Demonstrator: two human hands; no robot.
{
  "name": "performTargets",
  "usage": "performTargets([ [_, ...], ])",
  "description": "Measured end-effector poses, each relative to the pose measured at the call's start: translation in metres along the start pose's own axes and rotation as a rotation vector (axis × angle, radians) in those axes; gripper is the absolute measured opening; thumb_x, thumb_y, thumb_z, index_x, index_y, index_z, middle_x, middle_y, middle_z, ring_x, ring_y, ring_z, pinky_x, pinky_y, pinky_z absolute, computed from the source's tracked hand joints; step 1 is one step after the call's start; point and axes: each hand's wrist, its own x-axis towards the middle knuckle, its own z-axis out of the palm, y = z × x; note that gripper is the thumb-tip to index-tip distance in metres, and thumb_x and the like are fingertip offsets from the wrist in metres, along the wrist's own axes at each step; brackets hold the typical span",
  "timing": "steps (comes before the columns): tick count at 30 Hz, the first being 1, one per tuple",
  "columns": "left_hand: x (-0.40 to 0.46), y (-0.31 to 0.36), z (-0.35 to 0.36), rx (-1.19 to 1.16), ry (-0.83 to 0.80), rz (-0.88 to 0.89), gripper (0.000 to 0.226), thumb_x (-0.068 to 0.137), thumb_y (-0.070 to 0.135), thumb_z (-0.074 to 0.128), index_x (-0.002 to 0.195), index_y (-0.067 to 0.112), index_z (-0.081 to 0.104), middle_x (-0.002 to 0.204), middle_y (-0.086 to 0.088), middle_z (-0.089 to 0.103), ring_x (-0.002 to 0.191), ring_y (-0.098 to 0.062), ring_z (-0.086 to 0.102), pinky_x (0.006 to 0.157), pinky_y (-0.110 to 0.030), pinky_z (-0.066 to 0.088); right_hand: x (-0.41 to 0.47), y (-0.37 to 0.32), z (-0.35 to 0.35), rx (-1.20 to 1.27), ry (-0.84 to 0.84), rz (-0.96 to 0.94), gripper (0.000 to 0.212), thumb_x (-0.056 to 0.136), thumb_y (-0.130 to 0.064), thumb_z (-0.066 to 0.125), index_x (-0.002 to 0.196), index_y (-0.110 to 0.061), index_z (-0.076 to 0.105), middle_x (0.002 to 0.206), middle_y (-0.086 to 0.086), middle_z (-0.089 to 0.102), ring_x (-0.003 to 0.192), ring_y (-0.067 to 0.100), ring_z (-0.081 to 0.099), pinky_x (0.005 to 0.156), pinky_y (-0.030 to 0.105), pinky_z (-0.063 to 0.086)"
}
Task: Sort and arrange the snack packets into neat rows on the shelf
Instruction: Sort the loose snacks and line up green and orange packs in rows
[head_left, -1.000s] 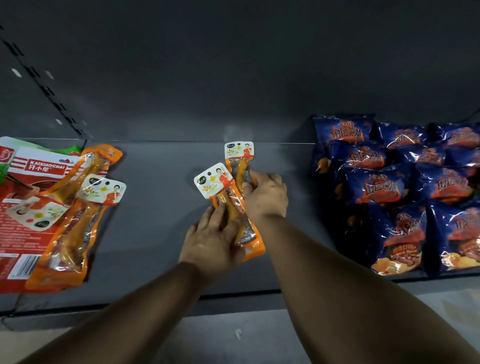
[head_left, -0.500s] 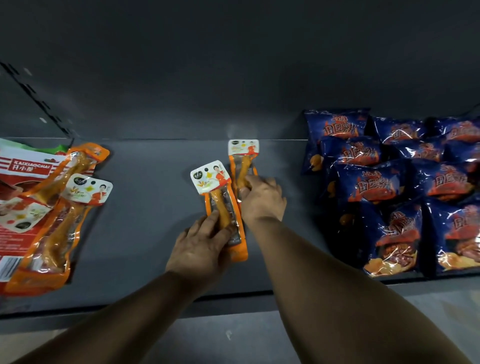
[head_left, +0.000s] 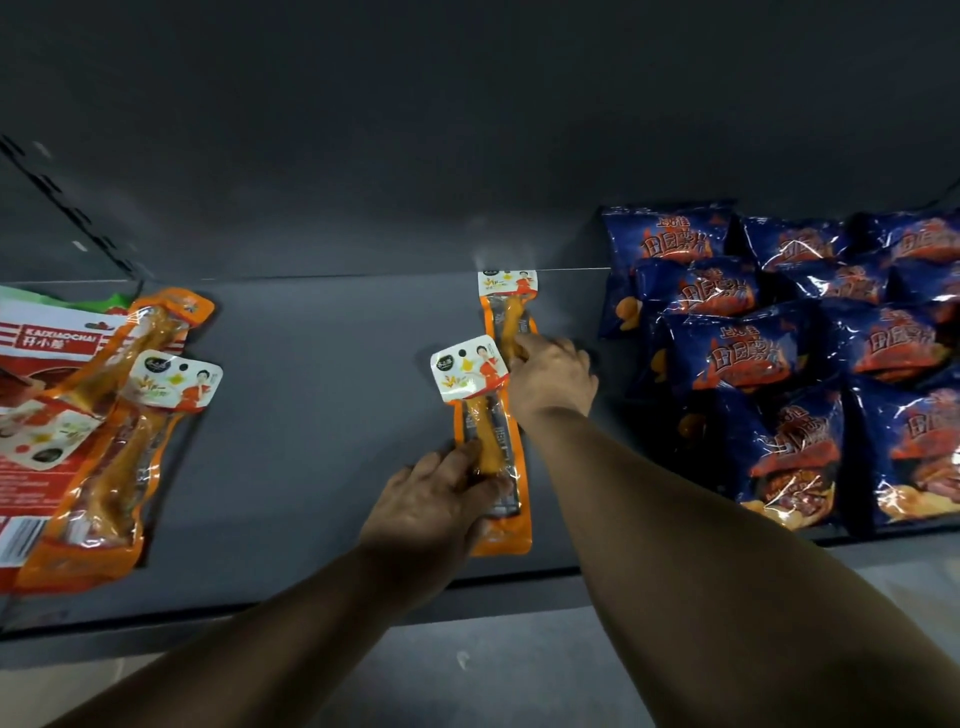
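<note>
Two long orange snack packets lie end to end in the middle of the grey shelf (head_left: 322, 415). The near packet (head_left: 480, 410) has a white card top, and my left hand (head_left: 436, 506) grips its lower half with curled fingers. The far packet (head_left: 506, 306) reaches the shelf's back wall. My right hand (head_left: 553, 379) rests on its lower part, fingers bent over it. The near packet's card overlaps the far packet's left edge.
Two more orange packets (head_left: 119, 431) lie on a red-and-white bag (head_left: 36, 364) at the shelf's left end. Several dark blue chip bags (head_left: 779, 358) fill the right end in overlapping rows. The shelf's front lip (head_left: 291, 603) runs below my wrists.
Both hands slid the two orange packets rightward toward the blue bags. The near packet now lies straighter, more in line with the far one.
</note>
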Motion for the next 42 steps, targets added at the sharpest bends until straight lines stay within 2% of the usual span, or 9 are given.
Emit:
performTargets([
  [2, 0.001, 0.002, 0.000, 0.006, 0.032, 0.042, 0.038, 0.076, 0.041, 0.048, 0.106, 0.031, 0.070, 0.117, -0.011, 0.065, 0.095, -0.029, 0.067, 0.066, -0.039, 0.056, 0.002, 0.002, -0.004, 0.105, 0.041, 0.055, 0.033, 0.097, -0.029, 0.046, 0.129, -0.028, 0.056, 0.131, 0.005, 0.051, 0.123, 0.026, 0.042, 0.096, 0.037, 0.036],
  [3, 0.002, 0.003, 0.001, 0.008, 0.050, 0.071, 0.035, 0.074, 0.038, 0.061, 0.106, 0.029, 0.070, 0.117, -0.012, 0.065, 0.095, -0.030, 0.067, 0.066, -0.040, 0.056, 0.003, 0.003, -0.007, 0.170, 0.081, 0.098, 0.032, 0.097, -0.030, 0.045, 0.127, -0.025, 0.057, 0.129, 0.007, 0.052, 0.121, 0.026, 0.043, 0.096, 0.038, 0.037],
  [5, 0.005, 0.008, 0.005, 0.011, 0.055, 0.115, 0.050, 0.059, 0.033, 0.083, 0.107, 0.027, 0.070, 0.114, -0.012, 0.066, 0.094, -0.030, 0.068, 0.067, -0.039, 0.056, 0.007, 0.004, -0.013, 0.280, 0.154, 0.171, 0.030, 0.098, -0.029, 0.044, 0.123, -0.020, 0.057, 0.125, 0.008, 0.055, 0.117, 0.027, 0.048, 0.095, 0.038, 0.042],
  [6, 0.007, 0.012, 0.005, 0.019, 0.045, 0.115, 0.056, 0.055, 0.034, 0.087, 0.107, 0.028, 0.070, 0.114, -0.011, 0.067, 0.093, -0.028, 0.068, 0.067, -0.038, 0.056, 0.008, 0.004, -0.015, 0.315, 0.175, 0.185, 0.029, 0.098, -0.030, 0.044, 0.121, -0.019, 0.057, 0.122, 0.008, 0.056, 0.115, 0.026, 0.050, 0.094, 0.038, 0.044],
  [11, 0.018, 0.031, 0.010, -0.024, 0.103, 0.113, 0.055, 0.052, 0.032, 0.088, 0.104, 0.026, 0.070, 0.104, -0.010, 0.067, 0.081, -0.025, 0.068, 0.058, -0.033, 0.056, -0.003, 0.014, -0.016, 0.341, 0.150, 0.135, 0.034, 0.094, -0.040, 0.050, 0.118, -0.017, 0.058, 0.118, 0.005, 0.058, 0.111, 0.024, 0.053, 0.094, 0.040, 0.046],
  [18, 0.028, 0.049, 0.012, -0.104, 0.242, 0.097, 0.031, 0.065, 0.024, 0.076, 0.094, 0.018, 0.068, 0.093, -0.013, 0.064, 0.065, -0.024, 0.064, 0.047, -0.029, 0.050, -0.017, 0.021, -0.018, 0.319, 0.146, 0.102, 0.051, 0.090, -0.057, 0.047, 0.116, -0.015, 0.057, 0.117, 0.006, 0.057, 0.112, 0.024, 0.052, 0.095, 0.038, 0.043],
  [23, 0.032, 0.049, 0.011, -0.070, 0.233, 0.088, 0.039, 0.055, 0.028, 0.085, 0.090, 0.020, 0.070, 0.091, -0.013, 0.065, 0.065, -0.026, 0.064, 0.046, -0.032, 0.050, -0.020, 0.023, -0.018, 0.246, 0.101, 0.109, 0.043, 0.089, -0.047, 0.055, 0.115, -0.012, 0.054, 0.119, 0.008, 0.055, 0.114, 0.027, 0.051, 0.095, 0.040, 0.043],
  [29, 0.028, 0.048, 0.014, -0.073, 0.168, 0.063, 0.063, 0.053, 0.039, 0.086, 0.110, 0.021, 0.068, 0.105, -0.014, 0.065, 0.078, -0.026, 0.067, 0.054, -0.031, 0.053, -0.018, 0.020, -0.018, 0.186, 0.032, 0.157, 0.039, 0.093, -0.037, 0.055, 0.121, -0.011, 0.048, 0.127, 0.010, 0.051, 0.119, 0.029, 0.048, 0.097, 0.040, 0.042],
  [42, 0.022, 0.038, 0.011, -0.044, 0.091, 0.070, 0.067, 0.049, 0.047, 0.082, 0.109, 0.022, 0.066, 0.109, -0.010, 0.067, 0.082, -0.023, 0.068, 0.056, -0.030, 0.054, -0.023, 0.008, -0.015, 0.099, 0.017, 0.194, 0.044, 0.093, -0.034, 0.055, 0.128, -0.010, 0.044, 0.132, 0.011, 0.047, 0.121, 0.029, 0.047, 0.096, 0.039, 0.042],
])
